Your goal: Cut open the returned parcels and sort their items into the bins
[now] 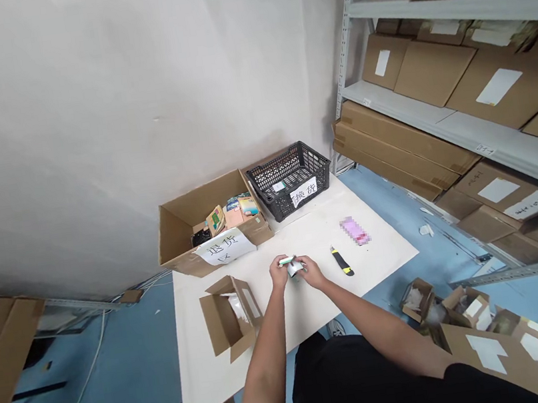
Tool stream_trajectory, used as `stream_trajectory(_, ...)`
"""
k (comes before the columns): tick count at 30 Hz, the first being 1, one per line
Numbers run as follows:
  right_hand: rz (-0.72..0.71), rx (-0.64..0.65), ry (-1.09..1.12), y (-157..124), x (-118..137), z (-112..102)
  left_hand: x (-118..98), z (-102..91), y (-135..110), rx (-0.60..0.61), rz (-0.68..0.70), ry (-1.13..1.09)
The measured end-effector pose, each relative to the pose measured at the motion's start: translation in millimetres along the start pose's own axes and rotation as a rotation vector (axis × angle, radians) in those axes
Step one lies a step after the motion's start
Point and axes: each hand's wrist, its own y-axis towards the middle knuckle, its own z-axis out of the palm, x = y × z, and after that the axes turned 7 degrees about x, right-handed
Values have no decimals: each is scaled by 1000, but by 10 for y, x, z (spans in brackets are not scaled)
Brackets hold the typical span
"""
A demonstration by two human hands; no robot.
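Over the middle of the table, my left hand (278,273) is closed on a small white and green packet (287,261). My right hand (312,272) grips a small whitish piece (294,269) right beside it; I cannot tell whether the two are one item. To the right of my hands lies a black and yellow utility knife (342,262). A pink item (355,230), blurred out, rests farther right. Left of my hands stands an opened cardboard box (222,319) with white material inside.
At the back, a large labelled carton (176,259) holds several small packages, next to a black plastic crate (278,210) with a small white item in it. The white table (200,387) borders a wall. Shelves (443,115) with cartons rise on the right; more boxes (492,343) lie on the floor.
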Motion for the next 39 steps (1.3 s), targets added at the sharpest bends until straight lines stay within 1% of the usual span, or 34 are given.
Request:
stream_trajectory(3, 47, -135, 17, -29, -76, 81, 6, -9, -75, 70, 28, -5)
stream_trajectory(6, 112, -238, 78, -35, -117, 83, 23, -32, -181, 191, 52, -11)
stream_trajectory(8, 175, -274, 113, -33, -124, 43, 46, -51, -234, 261, 40, -51)
stream_trajectory(10, 236, -260, 135, -41, -125, -17, 78, -62, -257, 292, 5, -143)
stream_trajectory(12, 267, -198, 137, -66, -124, -80, 121, -59, -256, 278, -43, -240)
stream_trajectory(15, 276, -93, 143, -120, -117, -143, 191, -27, -265, 176, -136, -315)
stream_trajectory(17, 292, -50, 172, -142, -105, -142, 230, 7, -303, 110, -177, -331)
stream_trajectory(20, 313, -67, 215, -126, -75, -78, 260, 59, -387, 61, -176, -341)
stream_trajectory(22, 320, -87, 232, -81, -46, -25, 259, 78, -419, 49, -164, -339)
stream_trajectory(25, 323, -83, 223, 42, 32, 3, 213, 69, -364, 39, -135, -321)
stream_trajectory(28, 249, -87, 164, 277, 198, -74, 54, 18, -153, 22, -90, -299)
stream_trajectory(30, 166, -91, 138, 524, 372, -181, -150, -27, 75, 8, -14, -255)
stream_trajectory(32, 85, -88, 126, 850, 587, -317, -431, -68, 365, -13, 97, -186)
stream_trajectory(34, 4, -72, 123, 1240, 822, -469, -765, -104, 703, -39, 183, -151)
stream_trajectory(37, -123, -43, 123, 1894, 1157, -684, -1282, -148, 1259, -80, 266, -163)
stream_trajectory(39, -187, -33, 118, 2333, 1341, -796, -1588, -175, 1630, -99, 316, -153)
